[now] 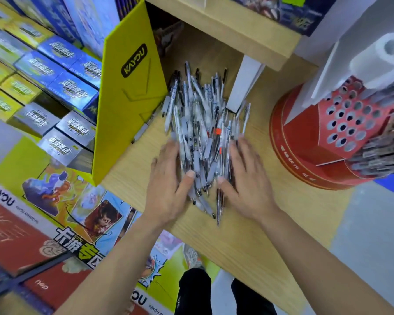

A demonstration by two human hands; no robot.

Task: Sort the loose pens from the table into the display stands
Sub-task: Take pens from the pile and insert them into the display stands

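Around the work we find a crowded shop corner. A tall yellow card panel marked KAYOU stands upright left of centre, its lower edge just beside the heap. Behind it, in the upper left of the frame, lie stacked blue and yellow boxes. Across the top runs a wooden shelf, and a white upright block under it comes down to the table just beside the heap's upper right edge. At the right of the frame stands a red round display stand, its sloping face pierced with rows of holes; most of the holes we can see hold nothing, while a lower tier at the far right edge is packed with pens. A white blurred shape rises from the top of the stand; we cannot tell what it is.

The loose pens lie in one thick heap on the wooden table at the centre of the frame, hemmed in between the panel and the block, and well apart from the stand.

The left hand lies against the heap's lower left flank and the right hand against its lower right flank. Both are spread with fingers nearly straight, grasping nothing; each thumb rests on the near pen tips. The fingertips are blurred. A few pens stick out toward the bottom of the frame between the wrists.
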